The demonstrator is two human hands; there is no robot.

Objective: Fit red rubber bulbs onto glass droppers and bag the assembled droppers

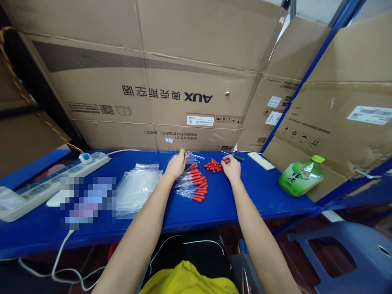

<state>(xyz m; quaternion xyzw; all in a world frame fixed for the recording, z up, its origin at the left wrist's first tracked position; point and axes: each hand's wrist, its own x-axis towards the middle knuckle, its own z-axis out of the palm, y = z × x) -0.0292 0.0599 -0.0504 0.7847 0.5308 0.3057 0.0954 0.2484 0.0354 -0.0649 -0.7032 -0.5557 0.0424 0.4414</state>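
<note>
My left hand (177, 164) is closed, its fingers pinched together beside a small pile of clear tubes (193, 157); what it holds is hidden. To the right, a heap of red rubber bulbs (212, 165) lies on the blue table. At that heap's right edge my right hand (232, 167) is closed, with a bit of red showing between its fingertips. Below the left hand, several droppers (196, 183), clear tubes with red bulbs on their ends, lie fanned out with the bulbs toward the right.
Clear zip bags (138, 188) are stacked left of the droppers. A power strip (58, 179) and a blurred-out item (88, 200) lie farther left. Behind my right hand is a green-handled screwdriver (237, 157). A white flat object (261, 161) and a green bottle (301, 176) lie right. Cardboard (165, 69) walls the back.
</note>
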